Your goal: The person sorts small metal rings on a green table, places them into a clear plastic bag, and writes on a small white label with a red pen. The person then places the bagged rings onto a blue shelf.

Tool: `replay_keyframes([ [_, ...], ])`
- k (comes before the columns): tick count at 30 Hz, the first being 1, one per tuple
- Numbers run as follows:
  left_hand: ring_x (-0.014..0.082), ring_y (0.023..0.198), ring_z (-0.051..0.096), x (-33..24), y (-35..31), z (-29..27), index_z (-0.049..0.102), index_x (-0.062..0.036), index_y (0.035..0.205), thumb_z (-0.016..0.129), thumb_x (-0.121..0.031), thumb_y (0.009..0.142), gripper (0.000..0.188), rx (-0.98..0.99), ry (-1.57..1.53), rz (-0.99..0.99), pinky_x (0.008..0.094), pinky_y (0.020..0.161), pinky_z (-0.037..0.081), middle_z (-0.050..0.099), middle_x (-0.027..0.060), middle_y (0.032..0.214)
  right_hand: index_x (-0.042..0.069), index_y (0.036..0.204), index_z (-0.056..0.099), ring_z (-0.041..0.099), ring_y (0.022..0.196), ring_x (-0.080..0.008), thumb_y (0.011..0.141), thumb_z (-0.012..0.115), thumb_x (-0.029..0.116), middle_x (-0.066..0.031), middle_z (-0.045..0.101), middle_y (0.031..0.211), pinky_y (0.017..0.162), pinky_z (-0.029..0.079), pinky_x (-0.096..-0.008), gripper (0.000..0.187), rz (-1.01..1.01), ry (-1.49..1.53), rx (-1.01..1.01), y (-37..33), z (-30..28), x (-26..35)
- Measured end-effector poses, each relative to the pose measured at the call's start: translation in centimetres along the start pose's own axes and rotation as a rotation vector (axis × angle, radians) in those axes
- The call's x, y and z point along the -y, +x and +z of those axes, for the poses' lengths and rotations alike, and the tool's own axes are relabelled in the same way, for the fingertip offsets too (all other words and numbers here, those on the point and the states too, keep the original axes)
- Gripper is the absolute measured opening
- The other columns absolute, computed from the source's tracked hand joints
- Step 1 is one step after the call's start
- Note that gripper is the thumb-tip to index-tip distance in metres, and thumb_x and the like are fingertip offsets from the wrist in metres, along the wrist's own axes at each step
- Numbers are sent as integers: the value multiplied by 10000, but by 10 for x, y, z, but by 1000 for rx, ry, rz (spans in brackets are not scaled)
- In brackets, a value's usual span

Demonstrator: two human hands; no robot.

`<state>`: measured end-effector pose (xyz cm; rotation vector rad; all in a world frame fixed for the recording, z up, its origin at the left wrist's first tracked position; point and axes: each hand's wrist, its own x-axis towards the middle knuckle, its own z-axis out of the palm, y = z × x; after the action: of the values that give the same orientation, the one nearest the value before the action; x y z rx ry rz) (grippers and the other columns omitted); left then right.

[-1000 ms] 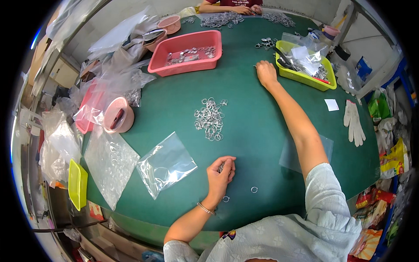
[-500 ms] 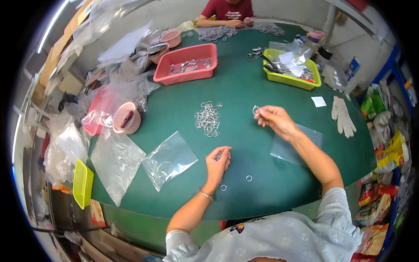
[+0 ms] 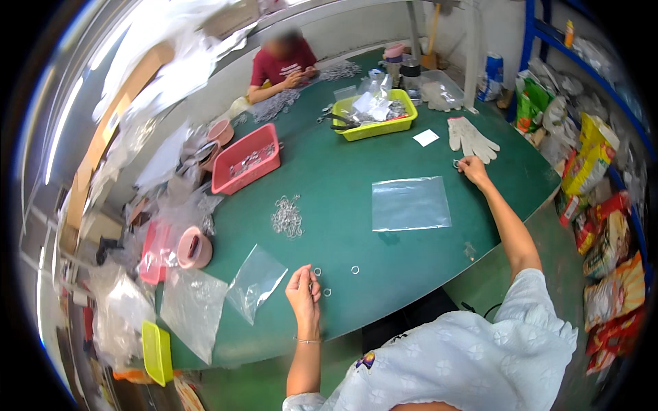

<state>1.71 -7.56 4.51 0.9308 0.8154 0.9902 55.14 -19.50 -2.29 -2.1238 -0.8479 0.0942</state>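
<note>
My right hand (image 3: 473, 170) is stretched out to the right, near a white knitted glove (image 3: 473, 138). Its fingertips pinch one small metal ring (image 3: 456, 164). Closer to me, my left hand (image 3: 303, 288) is curled over the table edge side, closed around metal rings that the fingers mostly hide. Beside it lie three loose rings, one of them a ring (image 3: 355, 270) a little to the right. A pile of metal rings (image 3: 286, 217) sits farther off. Between my hands and beyond them, a clear plastic bag (image 3: 411, 203) lies flat.
Far left stands a red basin (image 3: 223, 177) with metal parts; a yellow-green basket (image 3: 380, 128) is at the back. More clear bags (image 3: 255, 282) and a pink bucket (image 3: 195, 248) are at the left. Another person (image 3: 281, 65) works across the green table (image 3: 329, 185).
The view has turned to the right. My right hand, with the ring, has moved outward to the right toward the glove. Another loose ring shows beside my left hand.
</note>
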Motion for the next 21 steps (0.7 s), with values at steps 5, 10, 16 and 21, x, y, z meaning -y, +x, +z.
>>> replay_keyframes([
  [5, 21, 472, 339, 9, -87, -52, 584, 0, 984, 561, -164, 899, 186, -364, -145, 91, 147, 373, 217, 489, -18, 695, 10, 863, 630, 619, 758, -369, 820, 547, 218, -215, 626, 799, 669, 474, -472, 228, -120, -613, -52, -27, 20, 52],
  [10, 18, 499, 360, 34, -145, -40, 593, -26, 996, 529, -149, 903, 167, -499, -317, 85, 146, 390, 236, 500, -18, 709, -31, 1129, 518, 528, 1008, -372, 883, 537, 238, -234, 563, 1067, 869, 419, -433, 365, -605, -562, -148, -13, 34, -26],
  [16, 29, 518, 377, 79, -201, -10, 588, -47, 986, 544, -206, 896, 188, -552, -393, 32, 158, 404, 226, 498, -12, 711, -56, 1021, 603, 536, 945, -411, 872, 564, 251, -263, 581, 1032, 853, 413, -457, 343, -967, 12, 758, -170, 46, 199],
  [21, 27, 502, 349, 79, -222, 3, 583, -61, 955, 524, -206, 912, 162, -548, -407, 55, 171, 398, 209, 482, -17, 698, 14, 1313, 386, 330, 1243, -382, 860, 557, 228, -208, 360, 1354, 1032, 253, -460, 530, -1231, -31, 897, -211, 115, 200],
])
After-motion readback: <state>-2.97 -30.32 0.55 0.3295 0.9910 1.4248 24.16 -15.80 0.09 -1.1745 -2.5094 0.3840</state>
